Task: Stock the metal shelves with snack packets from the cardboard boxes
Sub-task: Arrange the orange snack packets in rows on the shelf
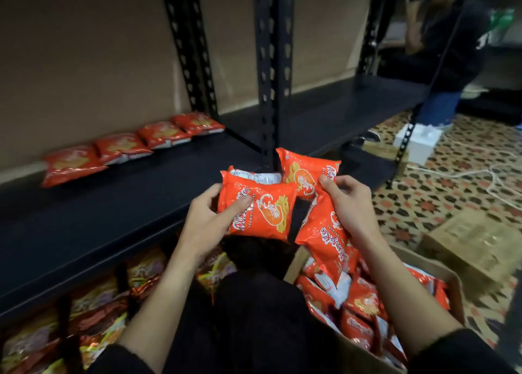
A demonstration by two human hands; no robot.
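Step in hand: carrying packets from the box (449,277) to the shelf (118,212). Left hand (209,221) is closed on one packet (260,207) above the shelf's front edge. Right hand (347,204) grips two more packets (322,232). Four packets (127,145) line the back edge. Next: set these down in front; most of the shelf is bare right of the row.

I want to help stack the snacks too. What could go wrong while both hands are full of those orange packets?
The right hand pinches several slippery prawn cracker packets at once, so one might slide out and drop back into the cardboard box. The left hand holds a packet with another tucked loosely behind it, which could fall. Squeezing hard might also crush the crackers inside.
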